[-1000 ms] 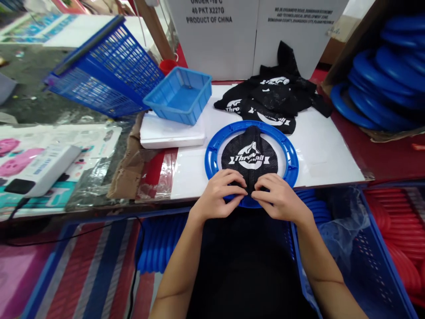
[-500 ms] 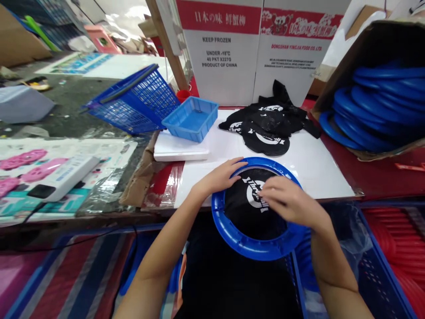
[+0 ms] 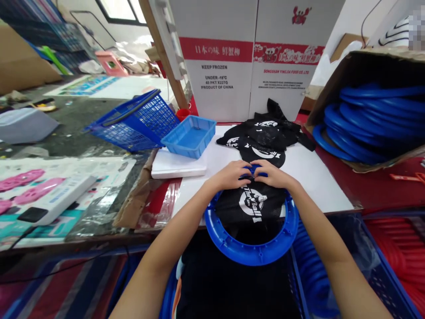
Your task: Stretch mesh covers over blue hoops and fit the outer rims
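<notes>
A blue plastic ring (image 3: 255, 253) leans over the near edge of the white work surface, tilted toward me. Across its opening lies a black mesh fabric piece (image 3: 232, 206) with a white printed logo. My left hand (image 3: 232, 175) grips the ring's far rim, fingers curled over the fabric edge. Close beside it, my right hand (image 3: 270, 173) pinches the same far rim and fabric. The fabric's lower part hangs loose inside the ring. Just beyond my hands is a heap of black printed fabric pieces (image 3: 265, 135).
A light-blue tray (image 3: 191, 141) stands on a white block (image 3: 179, 166), beside a tilted blue basket (image 3: 133, 122). At right, a cardboard box (image 3: 365, 60) holds several blue rings (image 3: 372, 115). Red rings (image 3: 401, 248) fill a crate below. A white carton (image 3: 222, 102) stands at the back.
My right hand has moved from over the fabric's middle up to the far rim, next to my left hand. The fabric now reaches that rim. The camera view has tilted up slightly.
</notes>
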A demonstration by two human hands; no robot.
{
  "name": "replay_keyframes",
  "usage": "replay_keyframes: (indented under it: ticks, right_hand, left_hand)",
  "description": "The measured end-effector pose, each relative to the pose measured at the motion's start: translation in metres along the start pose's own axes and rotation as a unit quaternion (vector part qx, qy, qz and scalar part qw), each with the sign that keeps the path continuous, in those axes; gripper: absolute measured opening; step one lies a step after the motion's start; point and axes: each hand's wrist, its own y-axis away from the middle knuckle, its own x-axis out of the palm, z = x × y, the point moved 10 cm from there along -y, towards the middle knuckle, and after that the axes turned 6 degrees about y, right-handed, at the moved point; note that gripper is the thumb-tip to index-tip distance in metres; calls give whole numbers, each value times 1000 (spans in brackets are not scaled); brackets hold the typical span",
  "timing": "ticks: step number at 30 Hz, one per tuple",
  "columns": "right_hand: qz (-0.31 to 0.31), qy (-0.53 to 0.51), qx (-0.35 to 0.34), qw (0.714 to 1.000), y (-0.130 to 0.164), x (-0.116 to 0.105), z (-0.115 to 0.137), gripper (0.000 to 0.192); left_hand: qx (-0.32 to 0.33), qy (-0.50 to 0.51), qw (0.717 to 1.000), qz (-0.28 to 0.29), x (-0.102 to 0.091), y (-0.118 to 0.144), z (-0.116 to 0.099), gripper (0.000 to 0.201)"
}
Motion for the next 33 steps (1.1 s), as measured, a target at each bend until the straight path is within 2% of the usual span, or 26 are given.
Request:
replay_keyframes:
  ticks: [2,5,9,13,22,27,33]
  right_hand:
    - [-45,-12,-17,999,6,-12,9,9]
    - [-89,-16,-12,996,12,-24,20,10]
    - [-130,-4,-1,991,14,-31,23,6]
    - [-170,-3,-15,985,15,-36,22,8]
    - [-120,80,-35,989,15,-22,29,25]
    - [-126,105,-52,985,17,-21,31,31]
    - [-109,95,-20,989,16,-20,26,35]
  left_hand:
    - [-6,12,1000,4,3,3,0,19]
    - [-39,103,994,-4,0,3,6,15]
    - [-122,231,965,-31,-12,-3,24,16]
    - [-164,233,958,-38,-16,-8,33,16]
    - [-170,197,959,-115,-14,3,37,11]
    - [-187,207,953,-116,-13,4,41,10]
    - [-183,187,958,-120,-15,3,36,8]
